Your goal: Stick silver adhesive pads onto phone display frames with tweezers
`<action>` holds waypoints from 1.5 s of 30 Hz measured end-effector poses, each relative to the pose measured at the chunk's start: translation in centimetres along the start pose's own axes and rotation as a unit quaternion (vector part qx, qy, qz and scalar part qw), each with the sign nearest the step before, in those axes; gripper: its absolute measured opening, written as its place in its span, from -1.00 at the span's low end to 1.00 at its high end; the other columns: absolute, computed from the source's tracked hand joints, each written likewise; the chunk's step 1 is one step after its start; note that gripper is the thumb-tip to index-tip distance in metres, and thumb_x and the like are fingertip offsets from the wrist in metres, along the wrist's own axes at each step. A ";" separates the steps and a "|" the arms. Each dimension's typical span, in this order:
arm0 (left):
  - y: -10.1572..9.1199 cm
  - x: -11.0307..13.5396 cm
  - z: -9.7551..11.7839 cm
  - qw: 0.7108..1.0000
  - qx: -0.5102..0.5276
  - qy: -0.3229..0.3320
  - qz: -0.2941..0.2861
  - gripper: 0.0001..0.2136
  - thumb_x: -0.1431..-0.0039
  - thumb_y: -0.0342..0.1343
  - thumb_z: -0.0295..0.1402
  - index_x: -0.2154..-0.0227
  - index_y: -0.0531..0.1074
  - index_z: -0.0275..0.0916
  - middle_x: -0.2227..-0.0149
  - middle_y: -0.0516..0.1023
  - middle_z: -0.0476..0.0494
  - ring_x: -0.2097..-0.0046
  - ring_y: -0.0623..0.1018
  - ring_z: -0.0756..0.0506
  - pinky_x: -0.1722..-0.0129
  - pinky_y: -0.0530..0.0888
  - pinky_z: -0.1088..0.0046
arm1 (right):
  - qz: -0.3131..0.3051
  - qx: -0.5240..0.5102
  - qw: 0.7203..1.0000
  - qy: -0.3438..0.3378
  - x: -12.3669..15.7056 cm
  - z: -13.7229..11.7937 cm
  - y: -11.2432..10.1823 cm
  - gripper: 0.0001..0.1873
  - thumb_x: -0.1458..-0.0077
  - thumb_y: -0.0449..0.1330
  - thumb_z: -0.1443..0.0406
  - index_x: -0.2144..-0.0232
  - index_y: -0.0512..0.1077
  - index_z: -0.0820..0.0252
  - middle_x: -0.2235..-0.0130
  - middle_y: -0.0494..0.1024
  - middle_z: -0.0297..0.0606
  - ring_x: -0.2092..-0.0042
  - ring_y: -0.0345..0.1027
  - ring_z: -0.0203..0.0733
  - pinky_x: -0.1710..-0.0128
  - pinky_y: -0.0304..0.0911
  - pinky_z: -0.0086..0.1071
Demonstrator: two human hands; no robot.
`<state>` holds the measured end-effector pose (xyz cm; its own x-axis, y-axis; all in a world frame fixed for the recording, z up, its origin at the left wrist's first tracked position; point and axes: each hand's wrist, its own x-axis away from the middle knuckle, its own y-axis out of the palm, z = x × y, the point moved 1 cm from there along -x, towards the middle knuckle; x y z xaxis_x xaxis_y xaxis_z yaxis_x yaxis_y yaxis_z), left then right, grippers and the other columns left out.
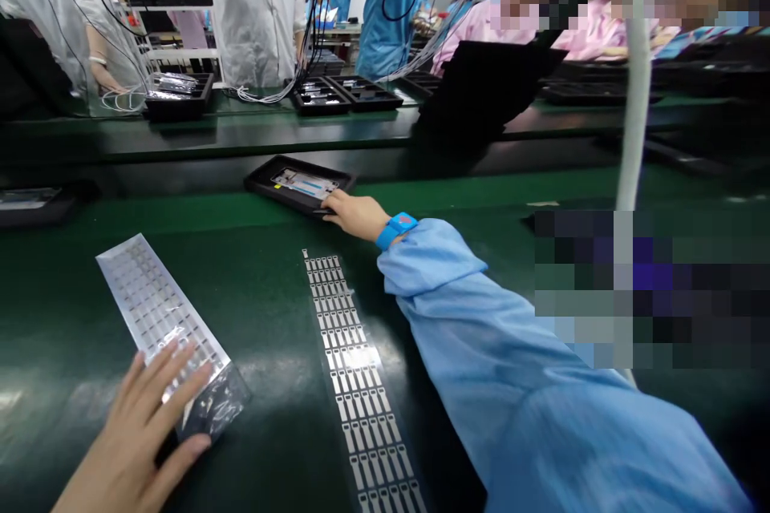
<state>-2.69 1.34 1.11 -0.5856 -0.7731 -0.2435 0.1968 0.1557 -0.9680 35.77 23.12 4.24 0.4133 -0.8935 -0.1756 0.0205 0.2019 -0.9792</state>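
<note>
My two hands are well apart. My left hand (141, 425), at the lower left, is open, its fingers spread over one white sheet (153, 288) in clear plastic; the sheet's rows of small pieces are too glared over to count. My right hand (358, 214), above the middle of the frame, has its fingers bent over the near right edge of one black tray (257, 178); I cannot tell whether they grip the wall or only rest there. In that tray lies one flat silvery part (306, 180) with blue strips, beside one yellow label (277, 186) too small to read. On my right wrist is one blue band (397, 230) bearing a red mark I can't make out. Between my hands, on the green table (258, 313), one clear strip (354, 373) runs to the bottom edge, its metal-grey pieces about six to a row, with one alone at the top. A second tray (60, 210) sits at the left edge.
</note>
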 end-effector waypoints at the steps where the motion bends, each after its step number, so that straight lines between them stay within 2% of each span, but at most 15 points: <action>1: 0.4 -0.6 0.7 0.999 -0.017 0.026 -0.015 -0.41 -0.14 -0.01 -0.10 -0.22 -0.01 0.06 -0.27 0.10 -0.01 -0.24 0.16 -0.28 -0.19 0.16 -0.01 | 0.000 0.000 1.000 -0.021 -0.1 -1.4 -0.4 -0.70 -0.22 0.02 0.19 0.05 0.32 0.20 0.02 0.37 -0.13 0.20 0.37 -0.15 0.40 0.15 -0.40; 5: 1.3 -1.2 1.4 0.997 -0.039 0.019 -0.069 -0.42 -0.15 -0.01 -0.08 -0.22 0.00 0.06 -0.26 0.13 0.02 -0.23 0.21 -0.21 -0.19 0.17 0.00 | -0.004 -0.004 0.994 -0.105 -0.4 -7.1 -2.1 -0.69 -0.22 0.02 0.13 0.09 0.31 0.21 0.07 0.40 -0.15 0.20 0.37 -0.16 0.43 0.14 -0.41; 10: 1.5 1.2 -2.5 0.994 -0.010 -0.068 -0.088 -0.53 -0.17 -0.04 -0.14 -0.15 0.11 0.08 -0.24 0.16 0.00 -0.24 0.20 -0.16 -0.22 0.08 0.02 | -0.006 -0.020 0.973 -0.229 0.9 -13.9 -4.0 -0.68 -0.25 -0.03 0.14 0.17 0.32 0.28 0.16 0.43 -0.14 0.29 0.40 -0.14 0.51 0.17 -0.37; 14: 0.7 3.7 -6.7 0.982 0.034 -0.173 -0.061 -0.62 -0.15 0.00 -0.12 -0.05 0.25 0.04 -0.20 0.25 -0.06 -0.21 0.26 -0.20 -0.20 0.05 -0.01 | -0.039 -0.057 0.939 -0.337 4.8 -19.2 -4.3 -0.75 -0.27 -0.10 0.27 0.24 0.32 0.31 0.29 0.44 -0.15 0.39 0.40 -0.15 0.57 0.20 -0.35; 16: -0.1 4.7 -8.2 0.973 0.067 -0.216 -0.055 -0.62 -0.13 0.01 -0.09 -0.01 0.27 0.02 -0.18 0.28 -0.05 -0.19 0.28 -0.20 -0.20 0.03 -0.01 | -0.059 -0.096 0.926 -0.360 7.6 -21.7 -4.3 -0.77 -0.25 -0.08 0.29 0.28 0.32 0.30 0.34 0.44 -0.17 0.42 0.39 -0.15 0.61 0.19 -0.34; 20: -2.0 5.2 -9.1 0.956 0.137 -0.247 -0.077 -0.54 -0.11 -0.01 -0.01 -0.05 0.26 -0.04 -0.20 0.26 -0.05 -0.22 0.23 -0.22 -0.18 0.10 0.00 | -0.149 -0.206 0.917 -0.306 12.6 -24.5 -5.8 -0.69 -0.13 0.08 0.13 0.25 0.36 0.29 0.29 0.47 -0.16 0.41 0.41 -0.15 0.58 0.26 -0.33; 23: -3.2 4.5 -8.9 0.954 0.155 -0.244 -0.083 -0.54 -0.11 -0.05 0.00 -0.02 0.31 -0.10 -0.18 0.28 -0.04 -0.21 0.25 -0.19 -0.14 0.21 0.09 | -0.245 -0.338 0.840 -0.347 13.8 -23.9 -8.1 -0.68 -0.13 0.11 0.13 0.20 0.42 0.25 0.20 0.50 -0.19 0.27 0.45 -0.18 0.40 0.36 -0.40; 25: -3.8 4.0 -8.7 0.955 0.152 -0.236 -0.096 -0.54 -0.12 -0.08 -0.05 -0.03 0.32 -0.13 -0.16 0.31 -0.04 -0.19 0.28 -0.18 -0.13 0.23 0.10 | -0.240 -0.476 0.766 -0.359 12.7 -22.0 -9.3 -0.72 -0.19 0.06 0.18 0.20 0.43 0.26 0.15 0.51 -0.21 0.16 0.43 -0.28 0.20 0.33 -0.50; 26: -4.1 3.7 -8.5 0.956 0.148 -0.234 -0.099 -0.55 -0.12 -0.09 -0.08 -0.03 0.32 -0.14 -0.15 0.32 -0.03 -0.19 0.28 -0.18 -0.12 0.23 0.09 | -0.219 -0.536 0.746 -0.330 11.7 -20.6 -9.3 -0.74 -0.19 0.07 0.19 0.23 0.43 0.27 0.12 0.50 -0.19 0.15 0.42 -0.30 0.17 0.32 -0.51; 28: -4.5 3.1 -8.0 0.959 0.137 -0.228 -0.095 -0.55 -0.10 -0.09 -0.13 -0.03 0.32 -0.16 -0.16 0.31 -0.03 -0.19 0.27 -0.19 -0.11 0.23 0.05 | -0.185 -0.630 0.727 -0.204 9.2 -17.3 -8.2 -0.73 -0.22 0.01 0.21 0.24 0.41 0.29 0.17 0.52 -0.18 0.23 0.42 -0.31 0.27 0.36 -0.49; 32: -5.3 1.1 -6.1 0.969 0.131 -0.195 -0.076 -0.58 -0.13 -0.13 -0.21 -0.03 0.32 -0.20 -0.22 0.21 -0.03 -0.22 0.22 -0.22 -0.09 0.25 0.03 | -0.006 -0.700 0.706 0.108 5.1 -10.3 -2.9 -0.47 -0.23 -0.12 0.00 0.45 0.40 0.27 0.45 0.47 -0.24 0.47 0.36 -0.35 0.51 0.32 -0.50; 34: -5.6 -0.6 -4.7 0.974 0.135 -0.165 -0.078 -0.60 -0.17 -0.12 -0.21 -0.05 0.29 -0.17 -0.23 0.18 -0.04 -0.23 0.21 -0.22 -0.09 0.26 0.03 | 0.030 -0.731 0.649 0.208 4.1 -7.9 -0.5 -0.47 -0.19 -0.11 -0.06 0.45 0.35 0.24 0.57 0.41 -0.31 0.60 0.30 -0.37 0.65 0.26 -0.52; 37: -5.6 -3.9 -2.3 0.977 0.149 -0.103 -0.116 -0.59 -0.20 -0.07 -0.16 -0.09 0.23 -0.11 -0.26 0.12 -0.09 -0.25 0.16 -0.21 -0.12 0.26 0.08 | 0.061 -0.766 0.578 0.273 3.4 -6.4 1.6 -0.52 -0.19 -0.10 -0.05 0.45 0.27 0.22 0.59 0.42 -0.30 0.59 0.37 -0.33 0.60 0.36 -0.48; 40: -4.8 -7.8 0.4 0.984 0.124 -0.021 -0.130 -0.64 -0.24 -0.11 -0.17 -0.07 0.24 -0.12 -0.23 0.17 -0.15 -0.26 0.13 -0.17 -0.20 0.14 0.07 | 0.071 -0.774 0.568 0.270 2.7 -6.3 2.4 -0.65 -0.16 0.06 0.04 0.44 0.25 0.21 0.53 0.46 -0.30 0.49 0.45 -0.31 0.46 0.45 -0.46; 45: -1.5 -13.5 4.9 0.982 0.024 0.098 -0.158 -0.67 -0.25 -0.10 -0.21 -0.02 0.31 -0.21 -0.17 0.27 -0.22 -0.23 0.19 -0.19 -0.20 0.11 0.02 | 0.072 -0.757 0.597 0.255 1.7 -7.0 3.1 -0.77 -0.01 0.27 0.25 0.43 0.27 0.20 0.50 0.49 -0.36 0.51 0.43 -0.38 0.49 0.44 -0.53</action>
<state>8.83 8.55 6.16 -0.7622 -0.6449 0.0569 0.0157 -0.1063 -0.9942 30.20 19.42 0.17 -0.0274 -0.9944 0.1016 -0.9881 0.0423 0.1476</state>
